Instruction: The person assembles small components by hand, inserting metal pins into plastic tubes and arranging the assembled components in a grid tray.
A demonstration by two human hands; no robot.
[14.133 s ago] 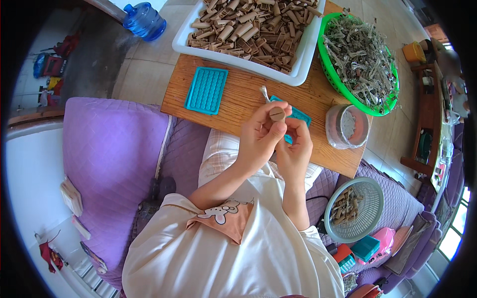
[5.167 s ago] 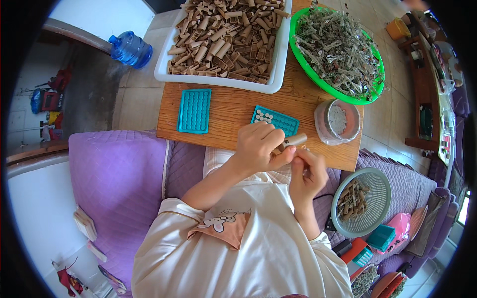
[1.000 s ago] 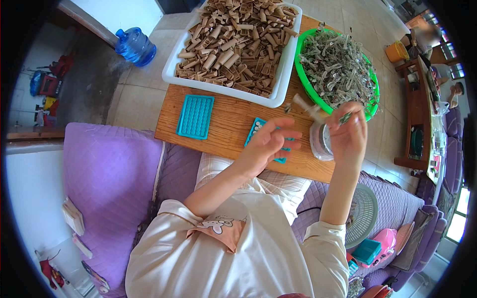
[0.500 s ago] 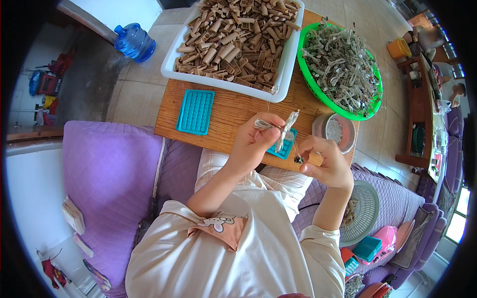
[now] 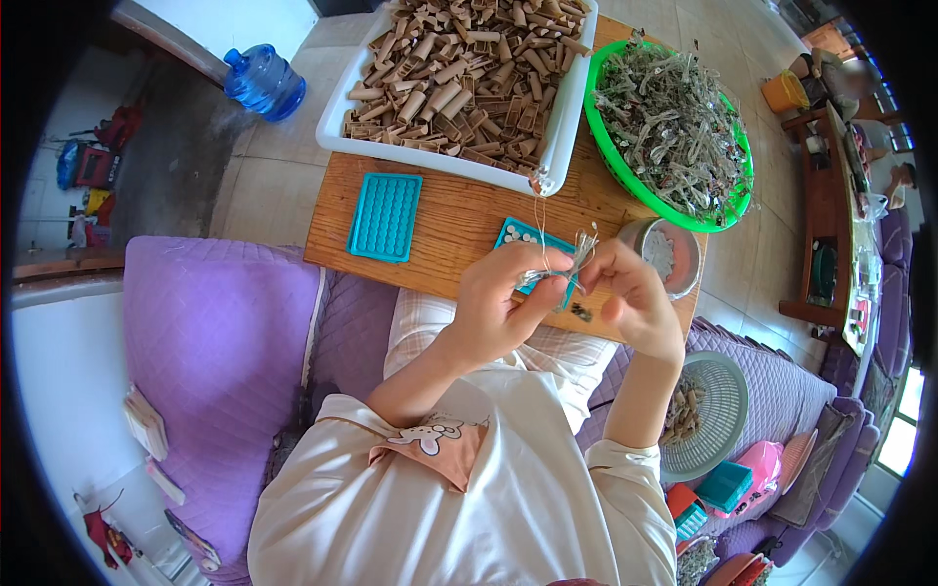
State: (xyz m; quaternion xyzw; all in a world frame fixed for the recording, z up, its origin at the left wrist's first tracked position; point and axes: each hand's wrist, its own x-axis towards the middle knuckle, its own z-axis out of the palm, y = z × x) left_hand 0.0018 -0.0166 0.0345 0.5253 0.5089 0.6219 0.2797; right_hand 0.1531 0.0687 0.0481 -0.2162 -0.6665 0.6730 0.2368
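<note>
In front of my lap, over the table's near edge, my left hand [image 5: 510, 301] pinches a small bundle of thin, clear-silvery wire [image 5: 583, 256] between thumb and fingers. My right hand [image 5: 640, 298] is at the bundle's right side, its bent fingers on the strands and its thumb standing apart. A small dark piece [image 5: 581, 313] hangs just below the bundle, between the hands. Beneath them lies a teal tray [image 5: 512, 230] with round white pieces in some hollows; the hands partly cover it. Fine strands also rise toward the white bin.
A white bin [image 5: 337, 132] of brown half-tube pieces and a green basket [image 5: 604, 146] of tangled wire stand on the wooden table [image 5: 440, 234]. Another teal tray [image 5: 386, 217] lies left. A round tub [image 5: 689, 278] holds white pieces. A grey basket [image 5: 725, 410] sits on the seat at right.
My left hand has turned and the bundle now lies lower, with looser strands. My right hand has risen to the bundle; the dark piece it was beside now hangs below.
</note>
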